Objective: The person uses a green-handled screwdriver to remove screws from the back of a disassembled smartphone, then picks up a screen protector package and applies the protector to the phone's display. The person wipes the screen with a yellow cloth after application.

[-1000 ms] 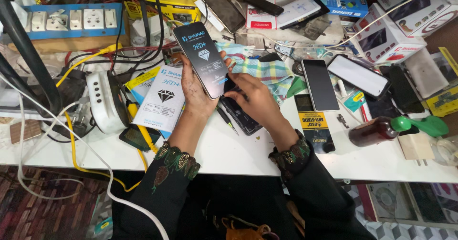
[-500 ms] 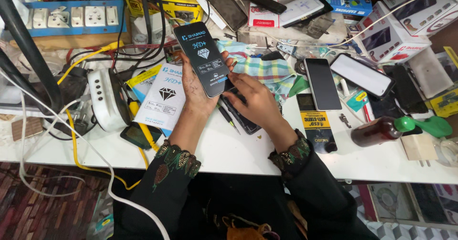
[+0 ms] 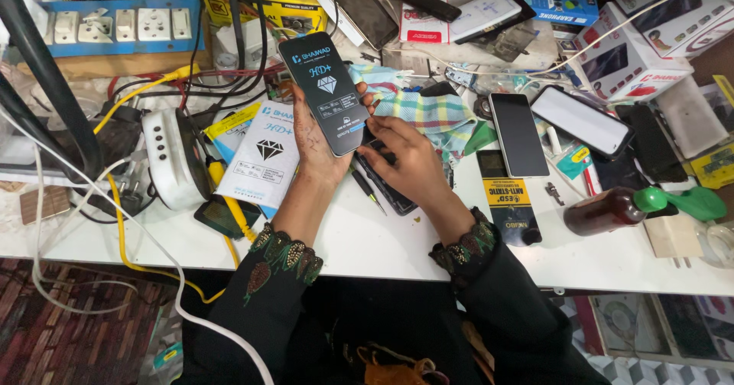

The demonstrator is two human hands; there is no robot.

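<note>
In the head view the left hand point(image 3: 317, 152) holds a dark flat packet point(image 3: 330, 93) tilted up by its lower end, while the right hand point(image 3: 409, 159) pinches the packet's bottom corner over a dark phone point(image 3: 390, 186) lying on the counter point(image 3: 367, 240); I judge the packet could slip onto that phone, since only fingertips grip it. A white packet point(image 3: 264, 155) lies left of the left hand, a screwdriver point(image 3: 367, 190) between the hands, and a checked cloth point(image 3: 428, 113) and a white phone point(image 3: 518, 134) crowd beyond the right hand.
</note>
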